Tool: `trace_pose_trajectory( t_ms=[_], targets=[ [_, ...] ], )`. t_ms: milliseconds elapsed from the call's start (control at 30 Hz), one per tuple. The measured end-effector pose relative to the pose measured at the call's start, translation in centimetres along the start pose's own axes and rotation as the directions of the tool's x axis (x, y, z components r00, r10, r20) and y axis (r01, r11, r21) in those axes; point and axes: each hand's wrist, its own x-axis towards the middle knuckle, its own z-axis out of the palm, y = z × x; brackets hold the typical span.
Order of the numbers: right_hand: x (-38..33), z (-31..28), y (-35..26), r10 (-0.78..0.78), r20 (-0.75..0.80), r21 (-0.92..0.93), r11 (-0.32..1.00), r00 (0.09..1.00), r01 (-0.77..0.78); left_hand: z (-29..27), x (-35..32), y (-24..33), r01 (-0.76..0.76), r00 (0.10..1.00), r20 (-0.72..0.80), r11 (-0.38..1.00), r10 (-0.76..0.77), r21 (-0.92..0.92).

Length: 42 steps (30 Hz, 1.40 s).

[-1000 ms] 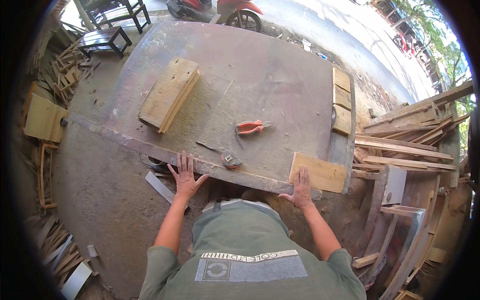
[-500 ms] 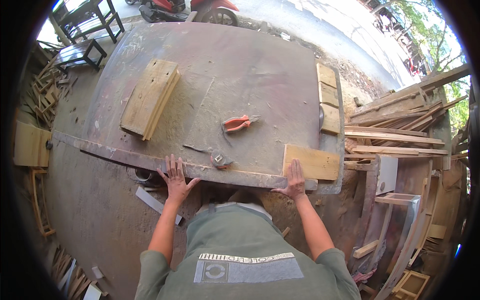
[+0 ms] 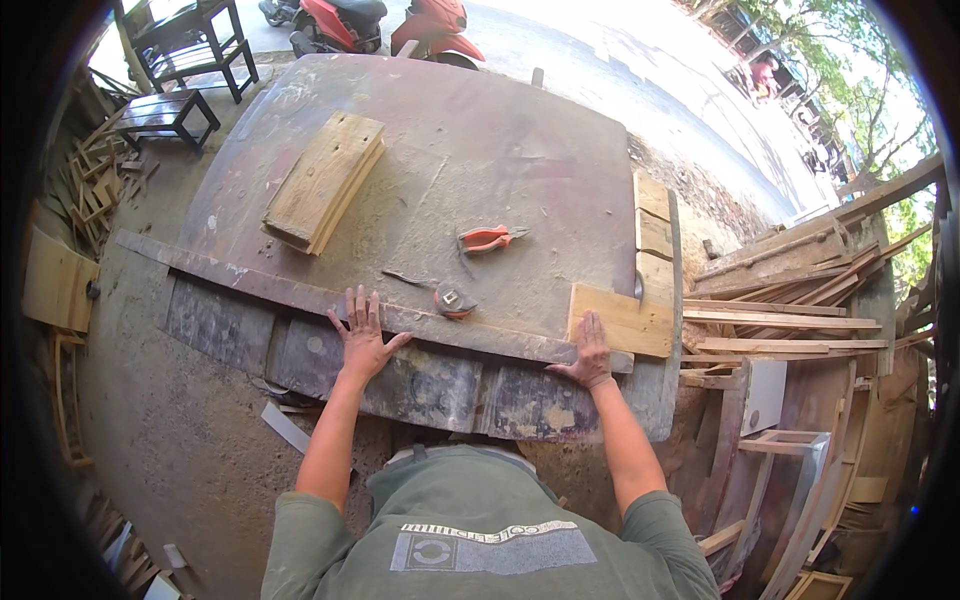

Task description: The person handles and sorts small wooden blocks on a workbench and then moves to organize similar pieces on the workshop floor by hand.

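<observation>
Beside a sunlit road (image 3: 620, 75) stands a dusty, reddish-grey worktable (image 3: 520, 120). On its near right corner lies a flat, rectangular pale-wood board (image 3: 635, 325); the person's bare right hand (image 3: 588, 362) rests flat on its left end, unclenched. Their left hand (image 3: 364, 342), spread wide, lies on the front edge (image 3: 480, 334) near a grey-and-orange tape measure (image 3: 455, 302).

- My head camera's wide fisheye view looks from above the shirt (image 3: 450, 497), which is nearest.
- I face down and forward across the desk (image 3: 500, 125), close below.
- Upright framing reaches to the distant road (image 3: 610, 75).
</observation>
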Motion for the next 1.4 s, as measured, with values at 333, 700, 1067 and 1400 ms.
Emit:
trace_pose_trajectory(
  t_ms=[333, 700, 1067, 1400],
  targets=[
    [0.2, 0.3, 0.5, 0.004, 0.003, -0.011, 1.0, 1.0, -0.004, 0.0, 0.4, 0.5, 0.033, 0.998, 0.045, 0.998, -0.035, 0.044],
    [1.7, 0.1, 0.5, 0.04, 0.003, -0.024, 0.999, 0.999, -0.04, -1.4, 1.7, 1.0, 0.092, 0.981, 0.162, 0.991, -0.107, 0.099],
    [-0.9, -4.7, -3.3, 0.179, 0.275, 0.031, 0.98, 0.945, -0.195, -7.2, -2.5, 1.8, 0.102, 0.965, 0.221, 0.978, -0.142, 0.18],
    [-12.2, -14.7, -10.5, 0.322, 0.448, 0.066, 0.918, 0.834, -0.39, -13.6, -23.1, -0.7, 0.046, 0.967, 0.242, 0.992, -0.073, 0.115]
  ],
)
